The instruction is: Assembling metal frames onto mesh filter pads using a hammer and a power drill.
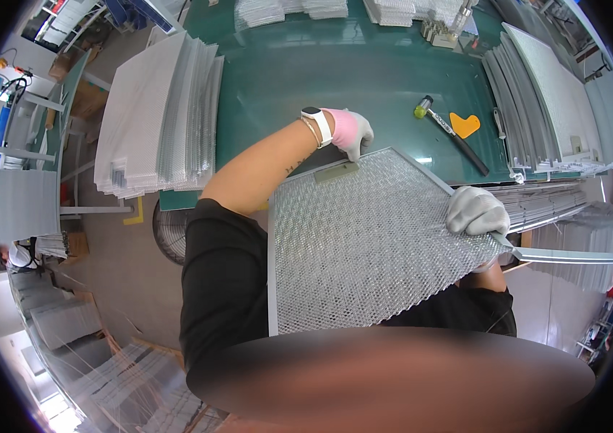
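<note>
A square metal mesh filter panel (364, 245) with a grey frame is held tilted over the near edge of a green table (364, 72). My left hand (350, 133), in a grey and pink glove with a white watch at the wrist, grips the panel's far corner. My right hand (474, 211), in a grey glove, holds the right edge where a loose metal frame strip (574, 255) sticks out to the right.
A tall stack of mesh sheets (158, 119) lies at the table's left. Framed panels (552, 101) lean at the right. A mallet with a yellow-green head (447, 130) and an orange heart-shaped piece (464, 124) lie on the table. A fan (169, 231) stands on the floor.
</note>
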`<state>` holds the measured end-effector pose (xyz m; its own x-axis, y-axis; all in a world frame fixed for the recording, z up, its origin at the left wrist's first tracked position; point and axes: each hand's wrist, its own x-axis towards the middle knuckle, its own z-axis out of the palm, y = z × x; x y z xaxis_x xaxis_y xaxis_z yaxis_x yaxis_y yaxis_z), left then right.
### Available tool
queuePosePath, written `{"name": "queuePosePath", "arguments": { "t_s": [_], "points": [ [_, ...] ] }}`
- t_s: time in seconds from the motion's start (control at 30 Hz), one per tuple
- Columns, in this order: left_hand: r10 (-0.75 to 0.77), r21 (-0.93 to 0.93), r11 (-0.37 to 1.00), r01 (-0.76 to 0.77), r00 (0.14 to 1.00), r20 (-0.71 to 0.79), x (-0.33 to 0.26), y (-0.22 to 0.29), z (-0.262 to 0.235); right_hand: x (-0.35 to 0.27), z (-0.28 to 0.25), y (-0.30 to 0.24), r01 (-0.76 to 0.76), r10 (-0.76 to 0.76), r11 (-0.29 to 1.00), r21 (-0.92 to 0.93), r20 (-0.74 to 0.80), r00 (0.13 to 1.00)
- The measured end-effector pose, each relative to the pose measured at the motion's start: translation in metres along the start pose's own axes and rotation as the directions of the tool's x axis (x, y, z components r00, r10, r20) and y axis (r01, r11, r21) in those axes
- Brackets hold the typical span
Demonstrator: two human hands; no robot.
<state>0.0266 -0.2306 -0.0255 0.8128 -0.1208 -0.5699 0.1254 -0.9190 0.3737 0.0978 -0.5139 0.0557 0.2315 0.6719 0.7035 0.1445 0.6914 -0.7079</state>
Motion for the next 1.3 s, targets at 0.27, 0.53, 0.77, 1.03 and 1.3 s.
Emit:
{"name": "queuePosePath", "arguments": {
  "t_s": [0.27, 0.53, 0.77, 1.03, 1.3],
  "points": [
    [-0.012, -0.159, 0.987, 0.004, 0.999, -0.046, -0.016, -0.008, 0.000, 0.010, -0.001, 0.007, 0.023, -0.023, 1.000, -0.002, -0.001, 1.000],
    [0.689, -0.060, -0.147, -0.987, -0.058, -0.723, -0.198, -0.025, 0.013, 0.066, -0.021, 0.018, -0.074, 0.069, 0.957, -0.281, -0.027, 0.997],
    [-0.341, -0.005, 0.835, -0.551, -0.510, -0.790, -0.222, 0.061, 0.043, 0.125, -0.001, 0.062, -0.147, 0.114, 0.970, -0.192, -0.174, 0.978],
    [-0.338, -0.005, 0.802, -0.597, -0.448, -0.828, -0.207, 0.055, 0.039, 0.117, -0.005, 0.082, -0.180, 0.163, 0.983, -0.028, -0.305, 0.938],
    [-0.362, -0.050, 0.801, -0.597, -0.416, -0.834, -0.211, 0.026, 0.036, 0.143, 0.016, 0.052, -0.003, -0.057, 0.967, -0.253, -0.232, 0.971]
  ]
}}
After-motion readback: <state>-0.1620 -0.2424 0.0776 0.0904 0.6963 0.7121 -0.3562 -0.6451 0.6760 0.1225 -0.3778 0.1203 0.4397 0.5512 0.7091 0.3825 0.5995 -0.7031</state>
